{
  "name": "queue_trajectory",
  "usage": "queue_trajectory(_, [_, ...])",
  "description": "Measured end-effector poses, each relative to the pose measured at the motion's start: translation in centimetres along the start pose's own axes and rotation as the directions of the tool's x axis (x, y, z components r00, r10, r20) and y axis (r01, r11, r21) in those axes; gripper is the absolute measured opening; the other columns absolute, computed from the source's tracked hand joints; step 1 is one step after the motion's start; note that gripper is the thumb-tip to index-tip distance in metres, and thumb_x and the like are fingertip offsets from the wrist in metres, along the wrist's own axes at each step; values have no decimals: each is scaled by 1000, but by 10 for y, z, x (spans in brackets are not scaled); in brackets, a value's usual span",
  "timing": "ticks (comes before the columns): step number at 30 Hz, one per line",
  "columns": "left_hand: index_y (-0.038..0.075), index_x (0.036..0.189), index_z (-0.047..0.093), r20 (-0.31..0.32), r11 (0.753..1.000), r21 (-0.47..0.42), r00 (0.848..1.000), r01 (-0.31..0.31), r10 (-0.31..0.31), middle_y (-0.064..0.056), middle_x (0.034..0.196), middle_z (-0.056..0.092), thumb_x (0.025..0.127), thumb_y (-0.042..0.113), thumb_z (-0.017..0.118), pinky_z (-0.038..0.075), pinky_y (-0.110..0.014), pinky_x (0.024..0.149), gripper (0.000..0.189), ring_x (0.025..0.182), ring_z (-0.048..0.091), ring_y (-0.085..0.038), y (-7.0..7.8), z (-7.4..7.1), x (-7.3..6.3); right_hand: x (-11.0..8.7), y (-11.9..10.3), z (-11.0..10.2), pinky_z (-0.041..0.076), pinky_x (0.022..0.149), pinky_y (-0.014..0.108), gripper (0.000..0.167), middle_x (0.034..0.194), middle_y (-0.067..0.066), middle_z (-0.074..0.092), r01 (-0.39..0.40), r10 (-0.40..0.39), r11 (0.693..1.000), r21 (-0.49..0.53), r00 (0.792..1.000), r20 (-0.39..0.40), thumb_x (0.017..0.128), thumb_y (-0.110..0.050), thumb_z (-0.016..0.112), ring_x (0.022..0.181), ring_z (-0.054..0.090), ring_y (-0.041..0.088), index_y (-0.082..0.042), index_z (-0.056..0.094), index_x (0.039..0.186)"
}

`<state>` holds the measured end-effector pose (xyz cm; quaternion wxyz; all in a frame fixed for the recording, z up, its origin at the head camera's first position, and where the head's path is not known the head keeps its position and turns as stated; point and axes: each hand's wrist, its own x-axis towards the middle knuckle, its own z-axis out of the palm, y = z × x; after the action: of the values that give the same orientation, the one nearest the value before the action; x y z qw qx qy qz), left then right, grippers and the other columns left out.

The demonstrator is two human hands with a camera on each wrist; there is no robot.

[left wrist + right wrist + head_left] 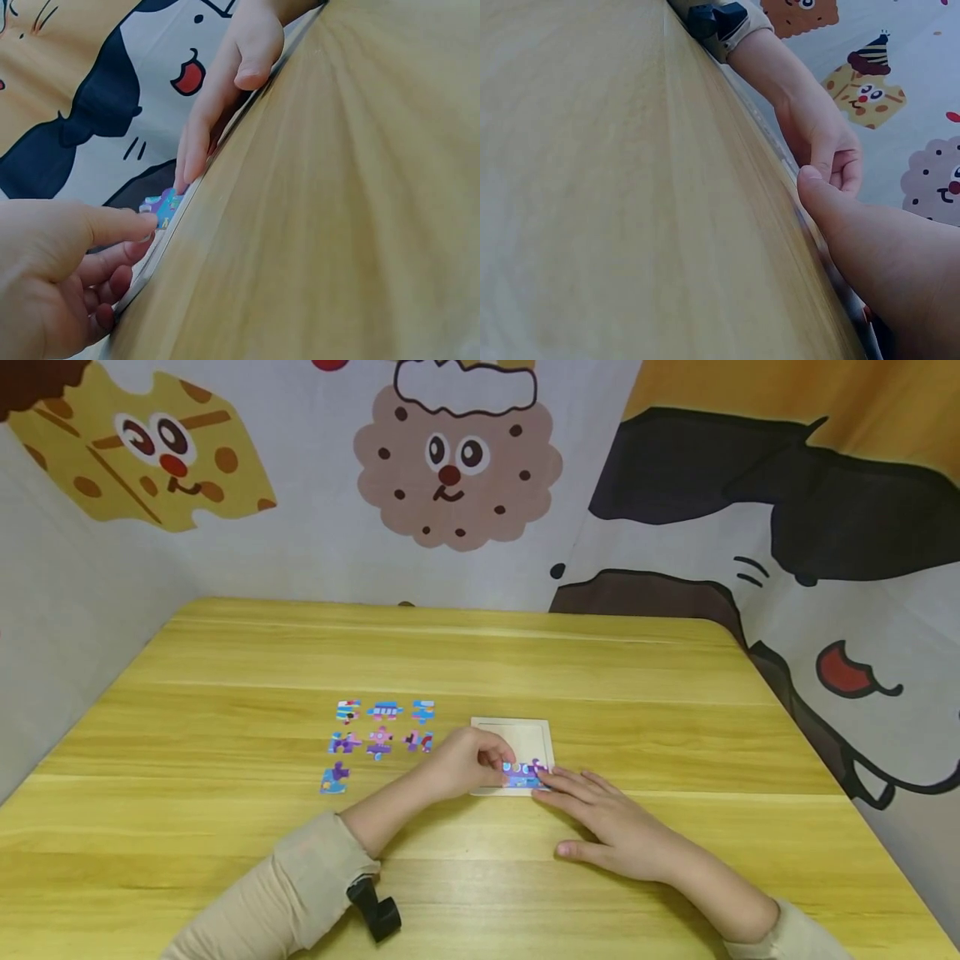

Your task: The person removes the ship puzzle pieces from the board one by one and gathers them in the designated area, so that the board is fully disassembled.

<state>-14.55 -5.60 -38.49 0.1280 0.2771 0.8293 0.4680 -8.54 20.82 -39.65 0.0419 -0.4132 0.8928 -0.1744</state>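
Observation:
A square wooden puzzle tray (528, 739) lies on the table with blue and purple jigsaw pieces (523, 780) in its lower right part. Over the tray's left side, my left hand (459, 766) pinches at the left end of these pieces with thumb and index finger. In the left wrist view, the thumb (124, 225) overlaps a blue and purple puzzle piece (166, 206). My right hand (618, 827) stretches its fingers to the tray's right edge, fingertips on the pieces there. The right wrist view hides the tray behind the hands.
Several loose jigsaw pieces (380, 739) lie in rows on the wooden table (465, 652), left of the tray. A black strap (375, 910) hangs from the left sleeve. Behind the table hangs a cloth (300, 560) with cartoon prints.

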Motion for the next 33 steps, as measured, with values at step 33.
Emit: queue_trajectory(33, [10, 95, 74, -65, 988, -157, 998, 15, -26, 3, 83, 69, 80, 14, 78, 44, -31, 59, 15, 74, 55, -21, 24, -44, -23, 0, -1, -2, 15, 110, 54, 64, 157, -2, 20, -2, 2, 1000, 7, 1000, 20, 95, -49, 53, 142, 18, 24, -24, 31, 151])
